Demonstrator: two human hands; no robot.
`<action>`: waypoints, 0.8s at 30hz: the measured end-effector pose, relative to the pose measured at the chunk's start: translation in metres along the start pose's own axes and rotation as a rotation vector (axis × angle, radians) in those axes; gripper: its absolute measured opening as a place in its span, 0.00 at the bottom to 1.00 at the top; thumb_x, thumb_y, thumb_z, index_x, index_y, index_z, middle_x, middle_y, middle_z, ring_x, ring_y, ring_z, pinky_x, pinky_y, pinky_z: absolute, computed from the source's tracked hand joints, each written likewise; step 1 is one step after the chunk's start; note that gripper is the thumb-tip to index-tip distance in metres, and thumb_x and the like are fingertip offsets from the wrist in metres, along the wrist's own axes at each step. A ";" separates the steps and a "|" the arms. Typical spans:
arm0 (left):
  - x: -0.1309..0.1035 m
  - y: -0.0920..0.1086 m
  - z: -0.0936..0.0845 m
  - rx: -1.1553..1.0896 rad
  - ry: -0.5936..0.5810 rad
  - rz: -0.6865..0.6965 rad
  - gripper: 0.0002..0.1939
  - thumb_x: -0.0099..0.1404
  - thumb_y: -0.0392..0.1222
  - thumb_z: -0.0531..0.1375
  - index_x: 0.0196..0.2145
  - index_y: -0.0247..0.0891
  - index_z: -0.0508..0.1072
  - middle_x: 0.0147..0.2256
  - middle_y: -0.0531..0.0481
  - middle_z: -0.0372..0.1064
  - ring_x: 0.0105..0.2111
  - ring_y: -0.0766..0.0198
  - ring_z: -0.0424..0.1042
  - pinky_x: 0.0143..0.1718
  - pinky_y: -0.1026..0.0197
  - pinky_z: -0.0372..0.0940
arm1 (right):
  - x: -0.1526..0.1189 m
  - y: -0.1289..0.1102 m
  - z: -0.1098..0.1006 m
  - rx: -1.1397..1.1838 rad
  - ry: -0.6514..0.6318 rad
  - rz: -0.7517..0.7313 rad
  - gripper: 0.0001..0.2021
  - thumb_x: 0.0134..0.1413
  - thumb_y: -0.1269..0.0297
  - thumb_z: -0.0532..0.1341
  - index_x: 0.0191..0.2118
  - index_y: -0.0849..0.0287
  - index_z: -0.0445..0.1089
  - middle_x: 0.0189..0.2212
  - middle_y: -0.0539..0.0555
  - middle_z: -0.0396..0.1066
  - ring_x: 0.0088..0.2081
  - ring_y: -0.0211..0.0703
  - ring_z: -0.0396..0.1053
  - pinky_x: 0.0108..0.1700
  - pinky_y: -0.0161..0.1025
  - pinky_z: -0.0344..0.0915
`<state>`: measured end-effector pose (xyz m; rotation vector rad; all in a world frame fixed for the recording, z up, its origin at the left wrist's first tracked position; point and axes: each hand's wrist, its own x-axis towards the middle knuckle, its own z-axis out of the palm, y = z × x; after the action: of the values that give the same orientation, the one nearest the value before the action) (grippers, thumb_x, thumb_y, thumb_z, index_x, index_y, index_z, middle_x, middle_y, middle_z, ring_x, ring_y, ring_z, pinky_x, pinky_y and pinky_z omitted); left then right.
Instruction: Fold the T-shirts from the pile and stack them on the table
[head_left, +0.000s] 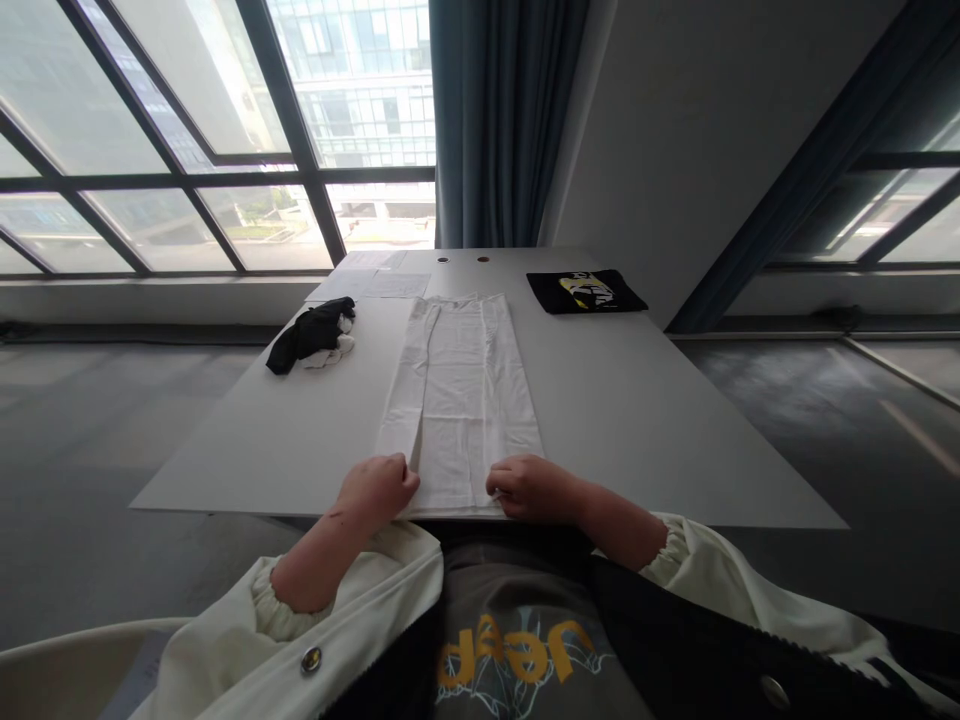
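Observation:
A white cloth garment (456, 390) lies lengthwise on the white table, its long sides folded inward into a narrow strip. At its near left corner is my left hand (386, 484), fingers curled closed on the fabric. My right hand (525, 487) pinches the near right part of the same garment, close to the table's front edge. Creases run along and across the cloth between the two hands.
On the white table (637, 430), a crumpled black and white cloth (311, 335) lies at the left. A folded black garment with a yellow and white print (587, 292) lies at the back right. Thin sheets (390, 284) lie at the back left.

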<state>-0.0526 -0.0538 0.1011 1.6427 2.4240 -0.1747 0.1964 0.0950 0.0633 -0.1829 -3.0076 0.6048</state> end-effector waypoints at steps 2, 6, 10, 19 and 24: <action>0.000 0.001 0.004 -0.001 0.018 0.050 0.14 0.71 0.42 0.52 0.41 0.38 0.78 0.42 0.38 0.81 0.43 0.49 0.80 0.42 0.54 0.66 | -0.002 -0.001 0.000 0.022 -0.027 -0.008 0.11 0.54 0.74 0.63 0.42 0.57 0.76 0.36 0.53 0.78 0.37 0.43 0.73 0.43 0.38 0.65; -0.002 -0.008 0.018 0.000 -0.050 0.135 0.11 0.69 0.41 0.54 0.39 0.39 0.76 0.40 0.39 0.80 0.40 0.49 0.79 0.41 0.53 0.66 | -0.006 0.002 0.010 0.058 -0.040 -0.012 0.13 0.55 0.69 0.67 0.47 0.57 0.77 0.39 0.55 0.77 0.40 0.45 0.74 0.48 0.41 0.69; -0.002 -0.028 0.037 -0.087 0.127 0.303 0.12 0.69 0.43 0.58 0.47 0.39 0.76 0.47 0.40 0.78 0.49 0.49 0.77 0.52 0.50 0.68 | -0.013 0.005 0.023 0.000 0.085 0.010 0.24 0.58 0.61 0.69 0.60 0.56 0.75 0.64 0.65 0.68 0.65 0.60 0.65 0.68 0.58 0.58; 0.011 -0.062 0.095 -0.063 0.299 0.481 0.34 0.76 0.55 0.55 0.73 0.39 0.61 0.74 0.37 0.51 0.74 0.44 0.50 0.72 0.40 0.52 | -0.018 0.010 0.031 0.022 -0.073 0.049 0.41 0.59 0.58 0.70 0.75 0.50 0.58 0.77 0.63 0.44 0.77 0.61 0.43 0.76 0.63 0.36; 0.002 -0.100 0.081 -0.155 0.226 0.630 0.35 0.69 0.53 0.64 0.70 0.46 0.65 0.73 0.42 0.56 0.72 0.45 0.57 0.71 0.41 0.56 | -0.043 0.025 0.033 0.103 0.024 0.066 0.41 0.57 0.59 0.71 0.74 0.54 0.61 0.76 0.64 0.50 0.76 0.59 0.48 0.76 0.59 0.44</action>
<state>-0.1379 -0.1067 0.0200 2.3415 1.8618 0.3029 0.2388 0.0998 0.0210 -0.2817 -2.9479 0.7562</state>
